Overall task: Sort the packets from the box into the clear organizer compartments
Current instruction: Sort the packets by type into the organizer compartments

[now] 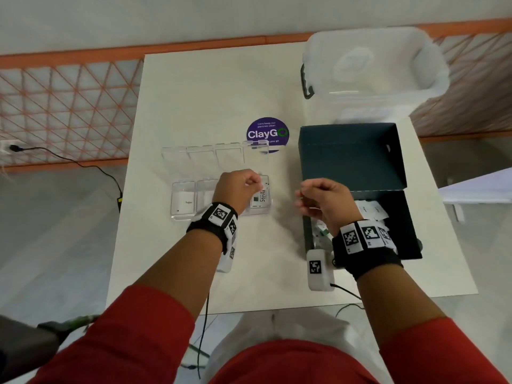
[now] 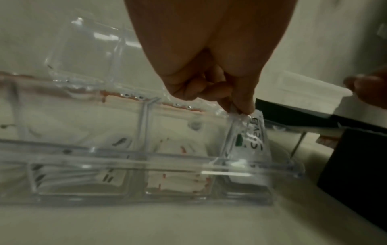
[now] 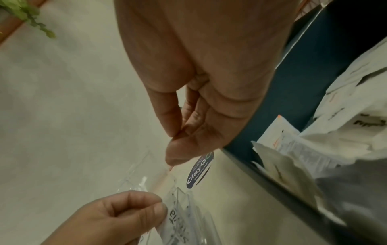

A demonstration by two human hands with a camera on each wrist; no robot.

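The clear organizer point(image 1: 177, 216) point(image 2: 146, 167) lies mid-table with its lid flipped back. My left hand point(image 1: 257, 185) point(image 2: 240, 109) pinches the top edge of a white Stevia packet point(image 1: 261, 195) point(image 2: 251, 140) point(image 3: 178, 220), which stands in the rightmost compartment. A Sugar packet point(image 1: 185, 202) lies in the leftmost compartment, and the middle ones hold packets too. My right hand point(image 1: 300, 196) point(image 3: 176, 140) hovers between organizer and box, fingers curled against the thumb with nothing in them. The dark box point(image 1: 410, 217) holds several white packets point(image 1: 371, 210) point(image 3: 303, 149).
The box's raised lid point(image 1: 352, 156) stands behind it. A translucent storage bin point(image 1: 374, 73) sits at the back right corner. A purple ClayGo sticker point(image 1: 267, 133) is on the table behind the organizer's open lid point(image 1: 216, 159). The table's front edge is close to my body.
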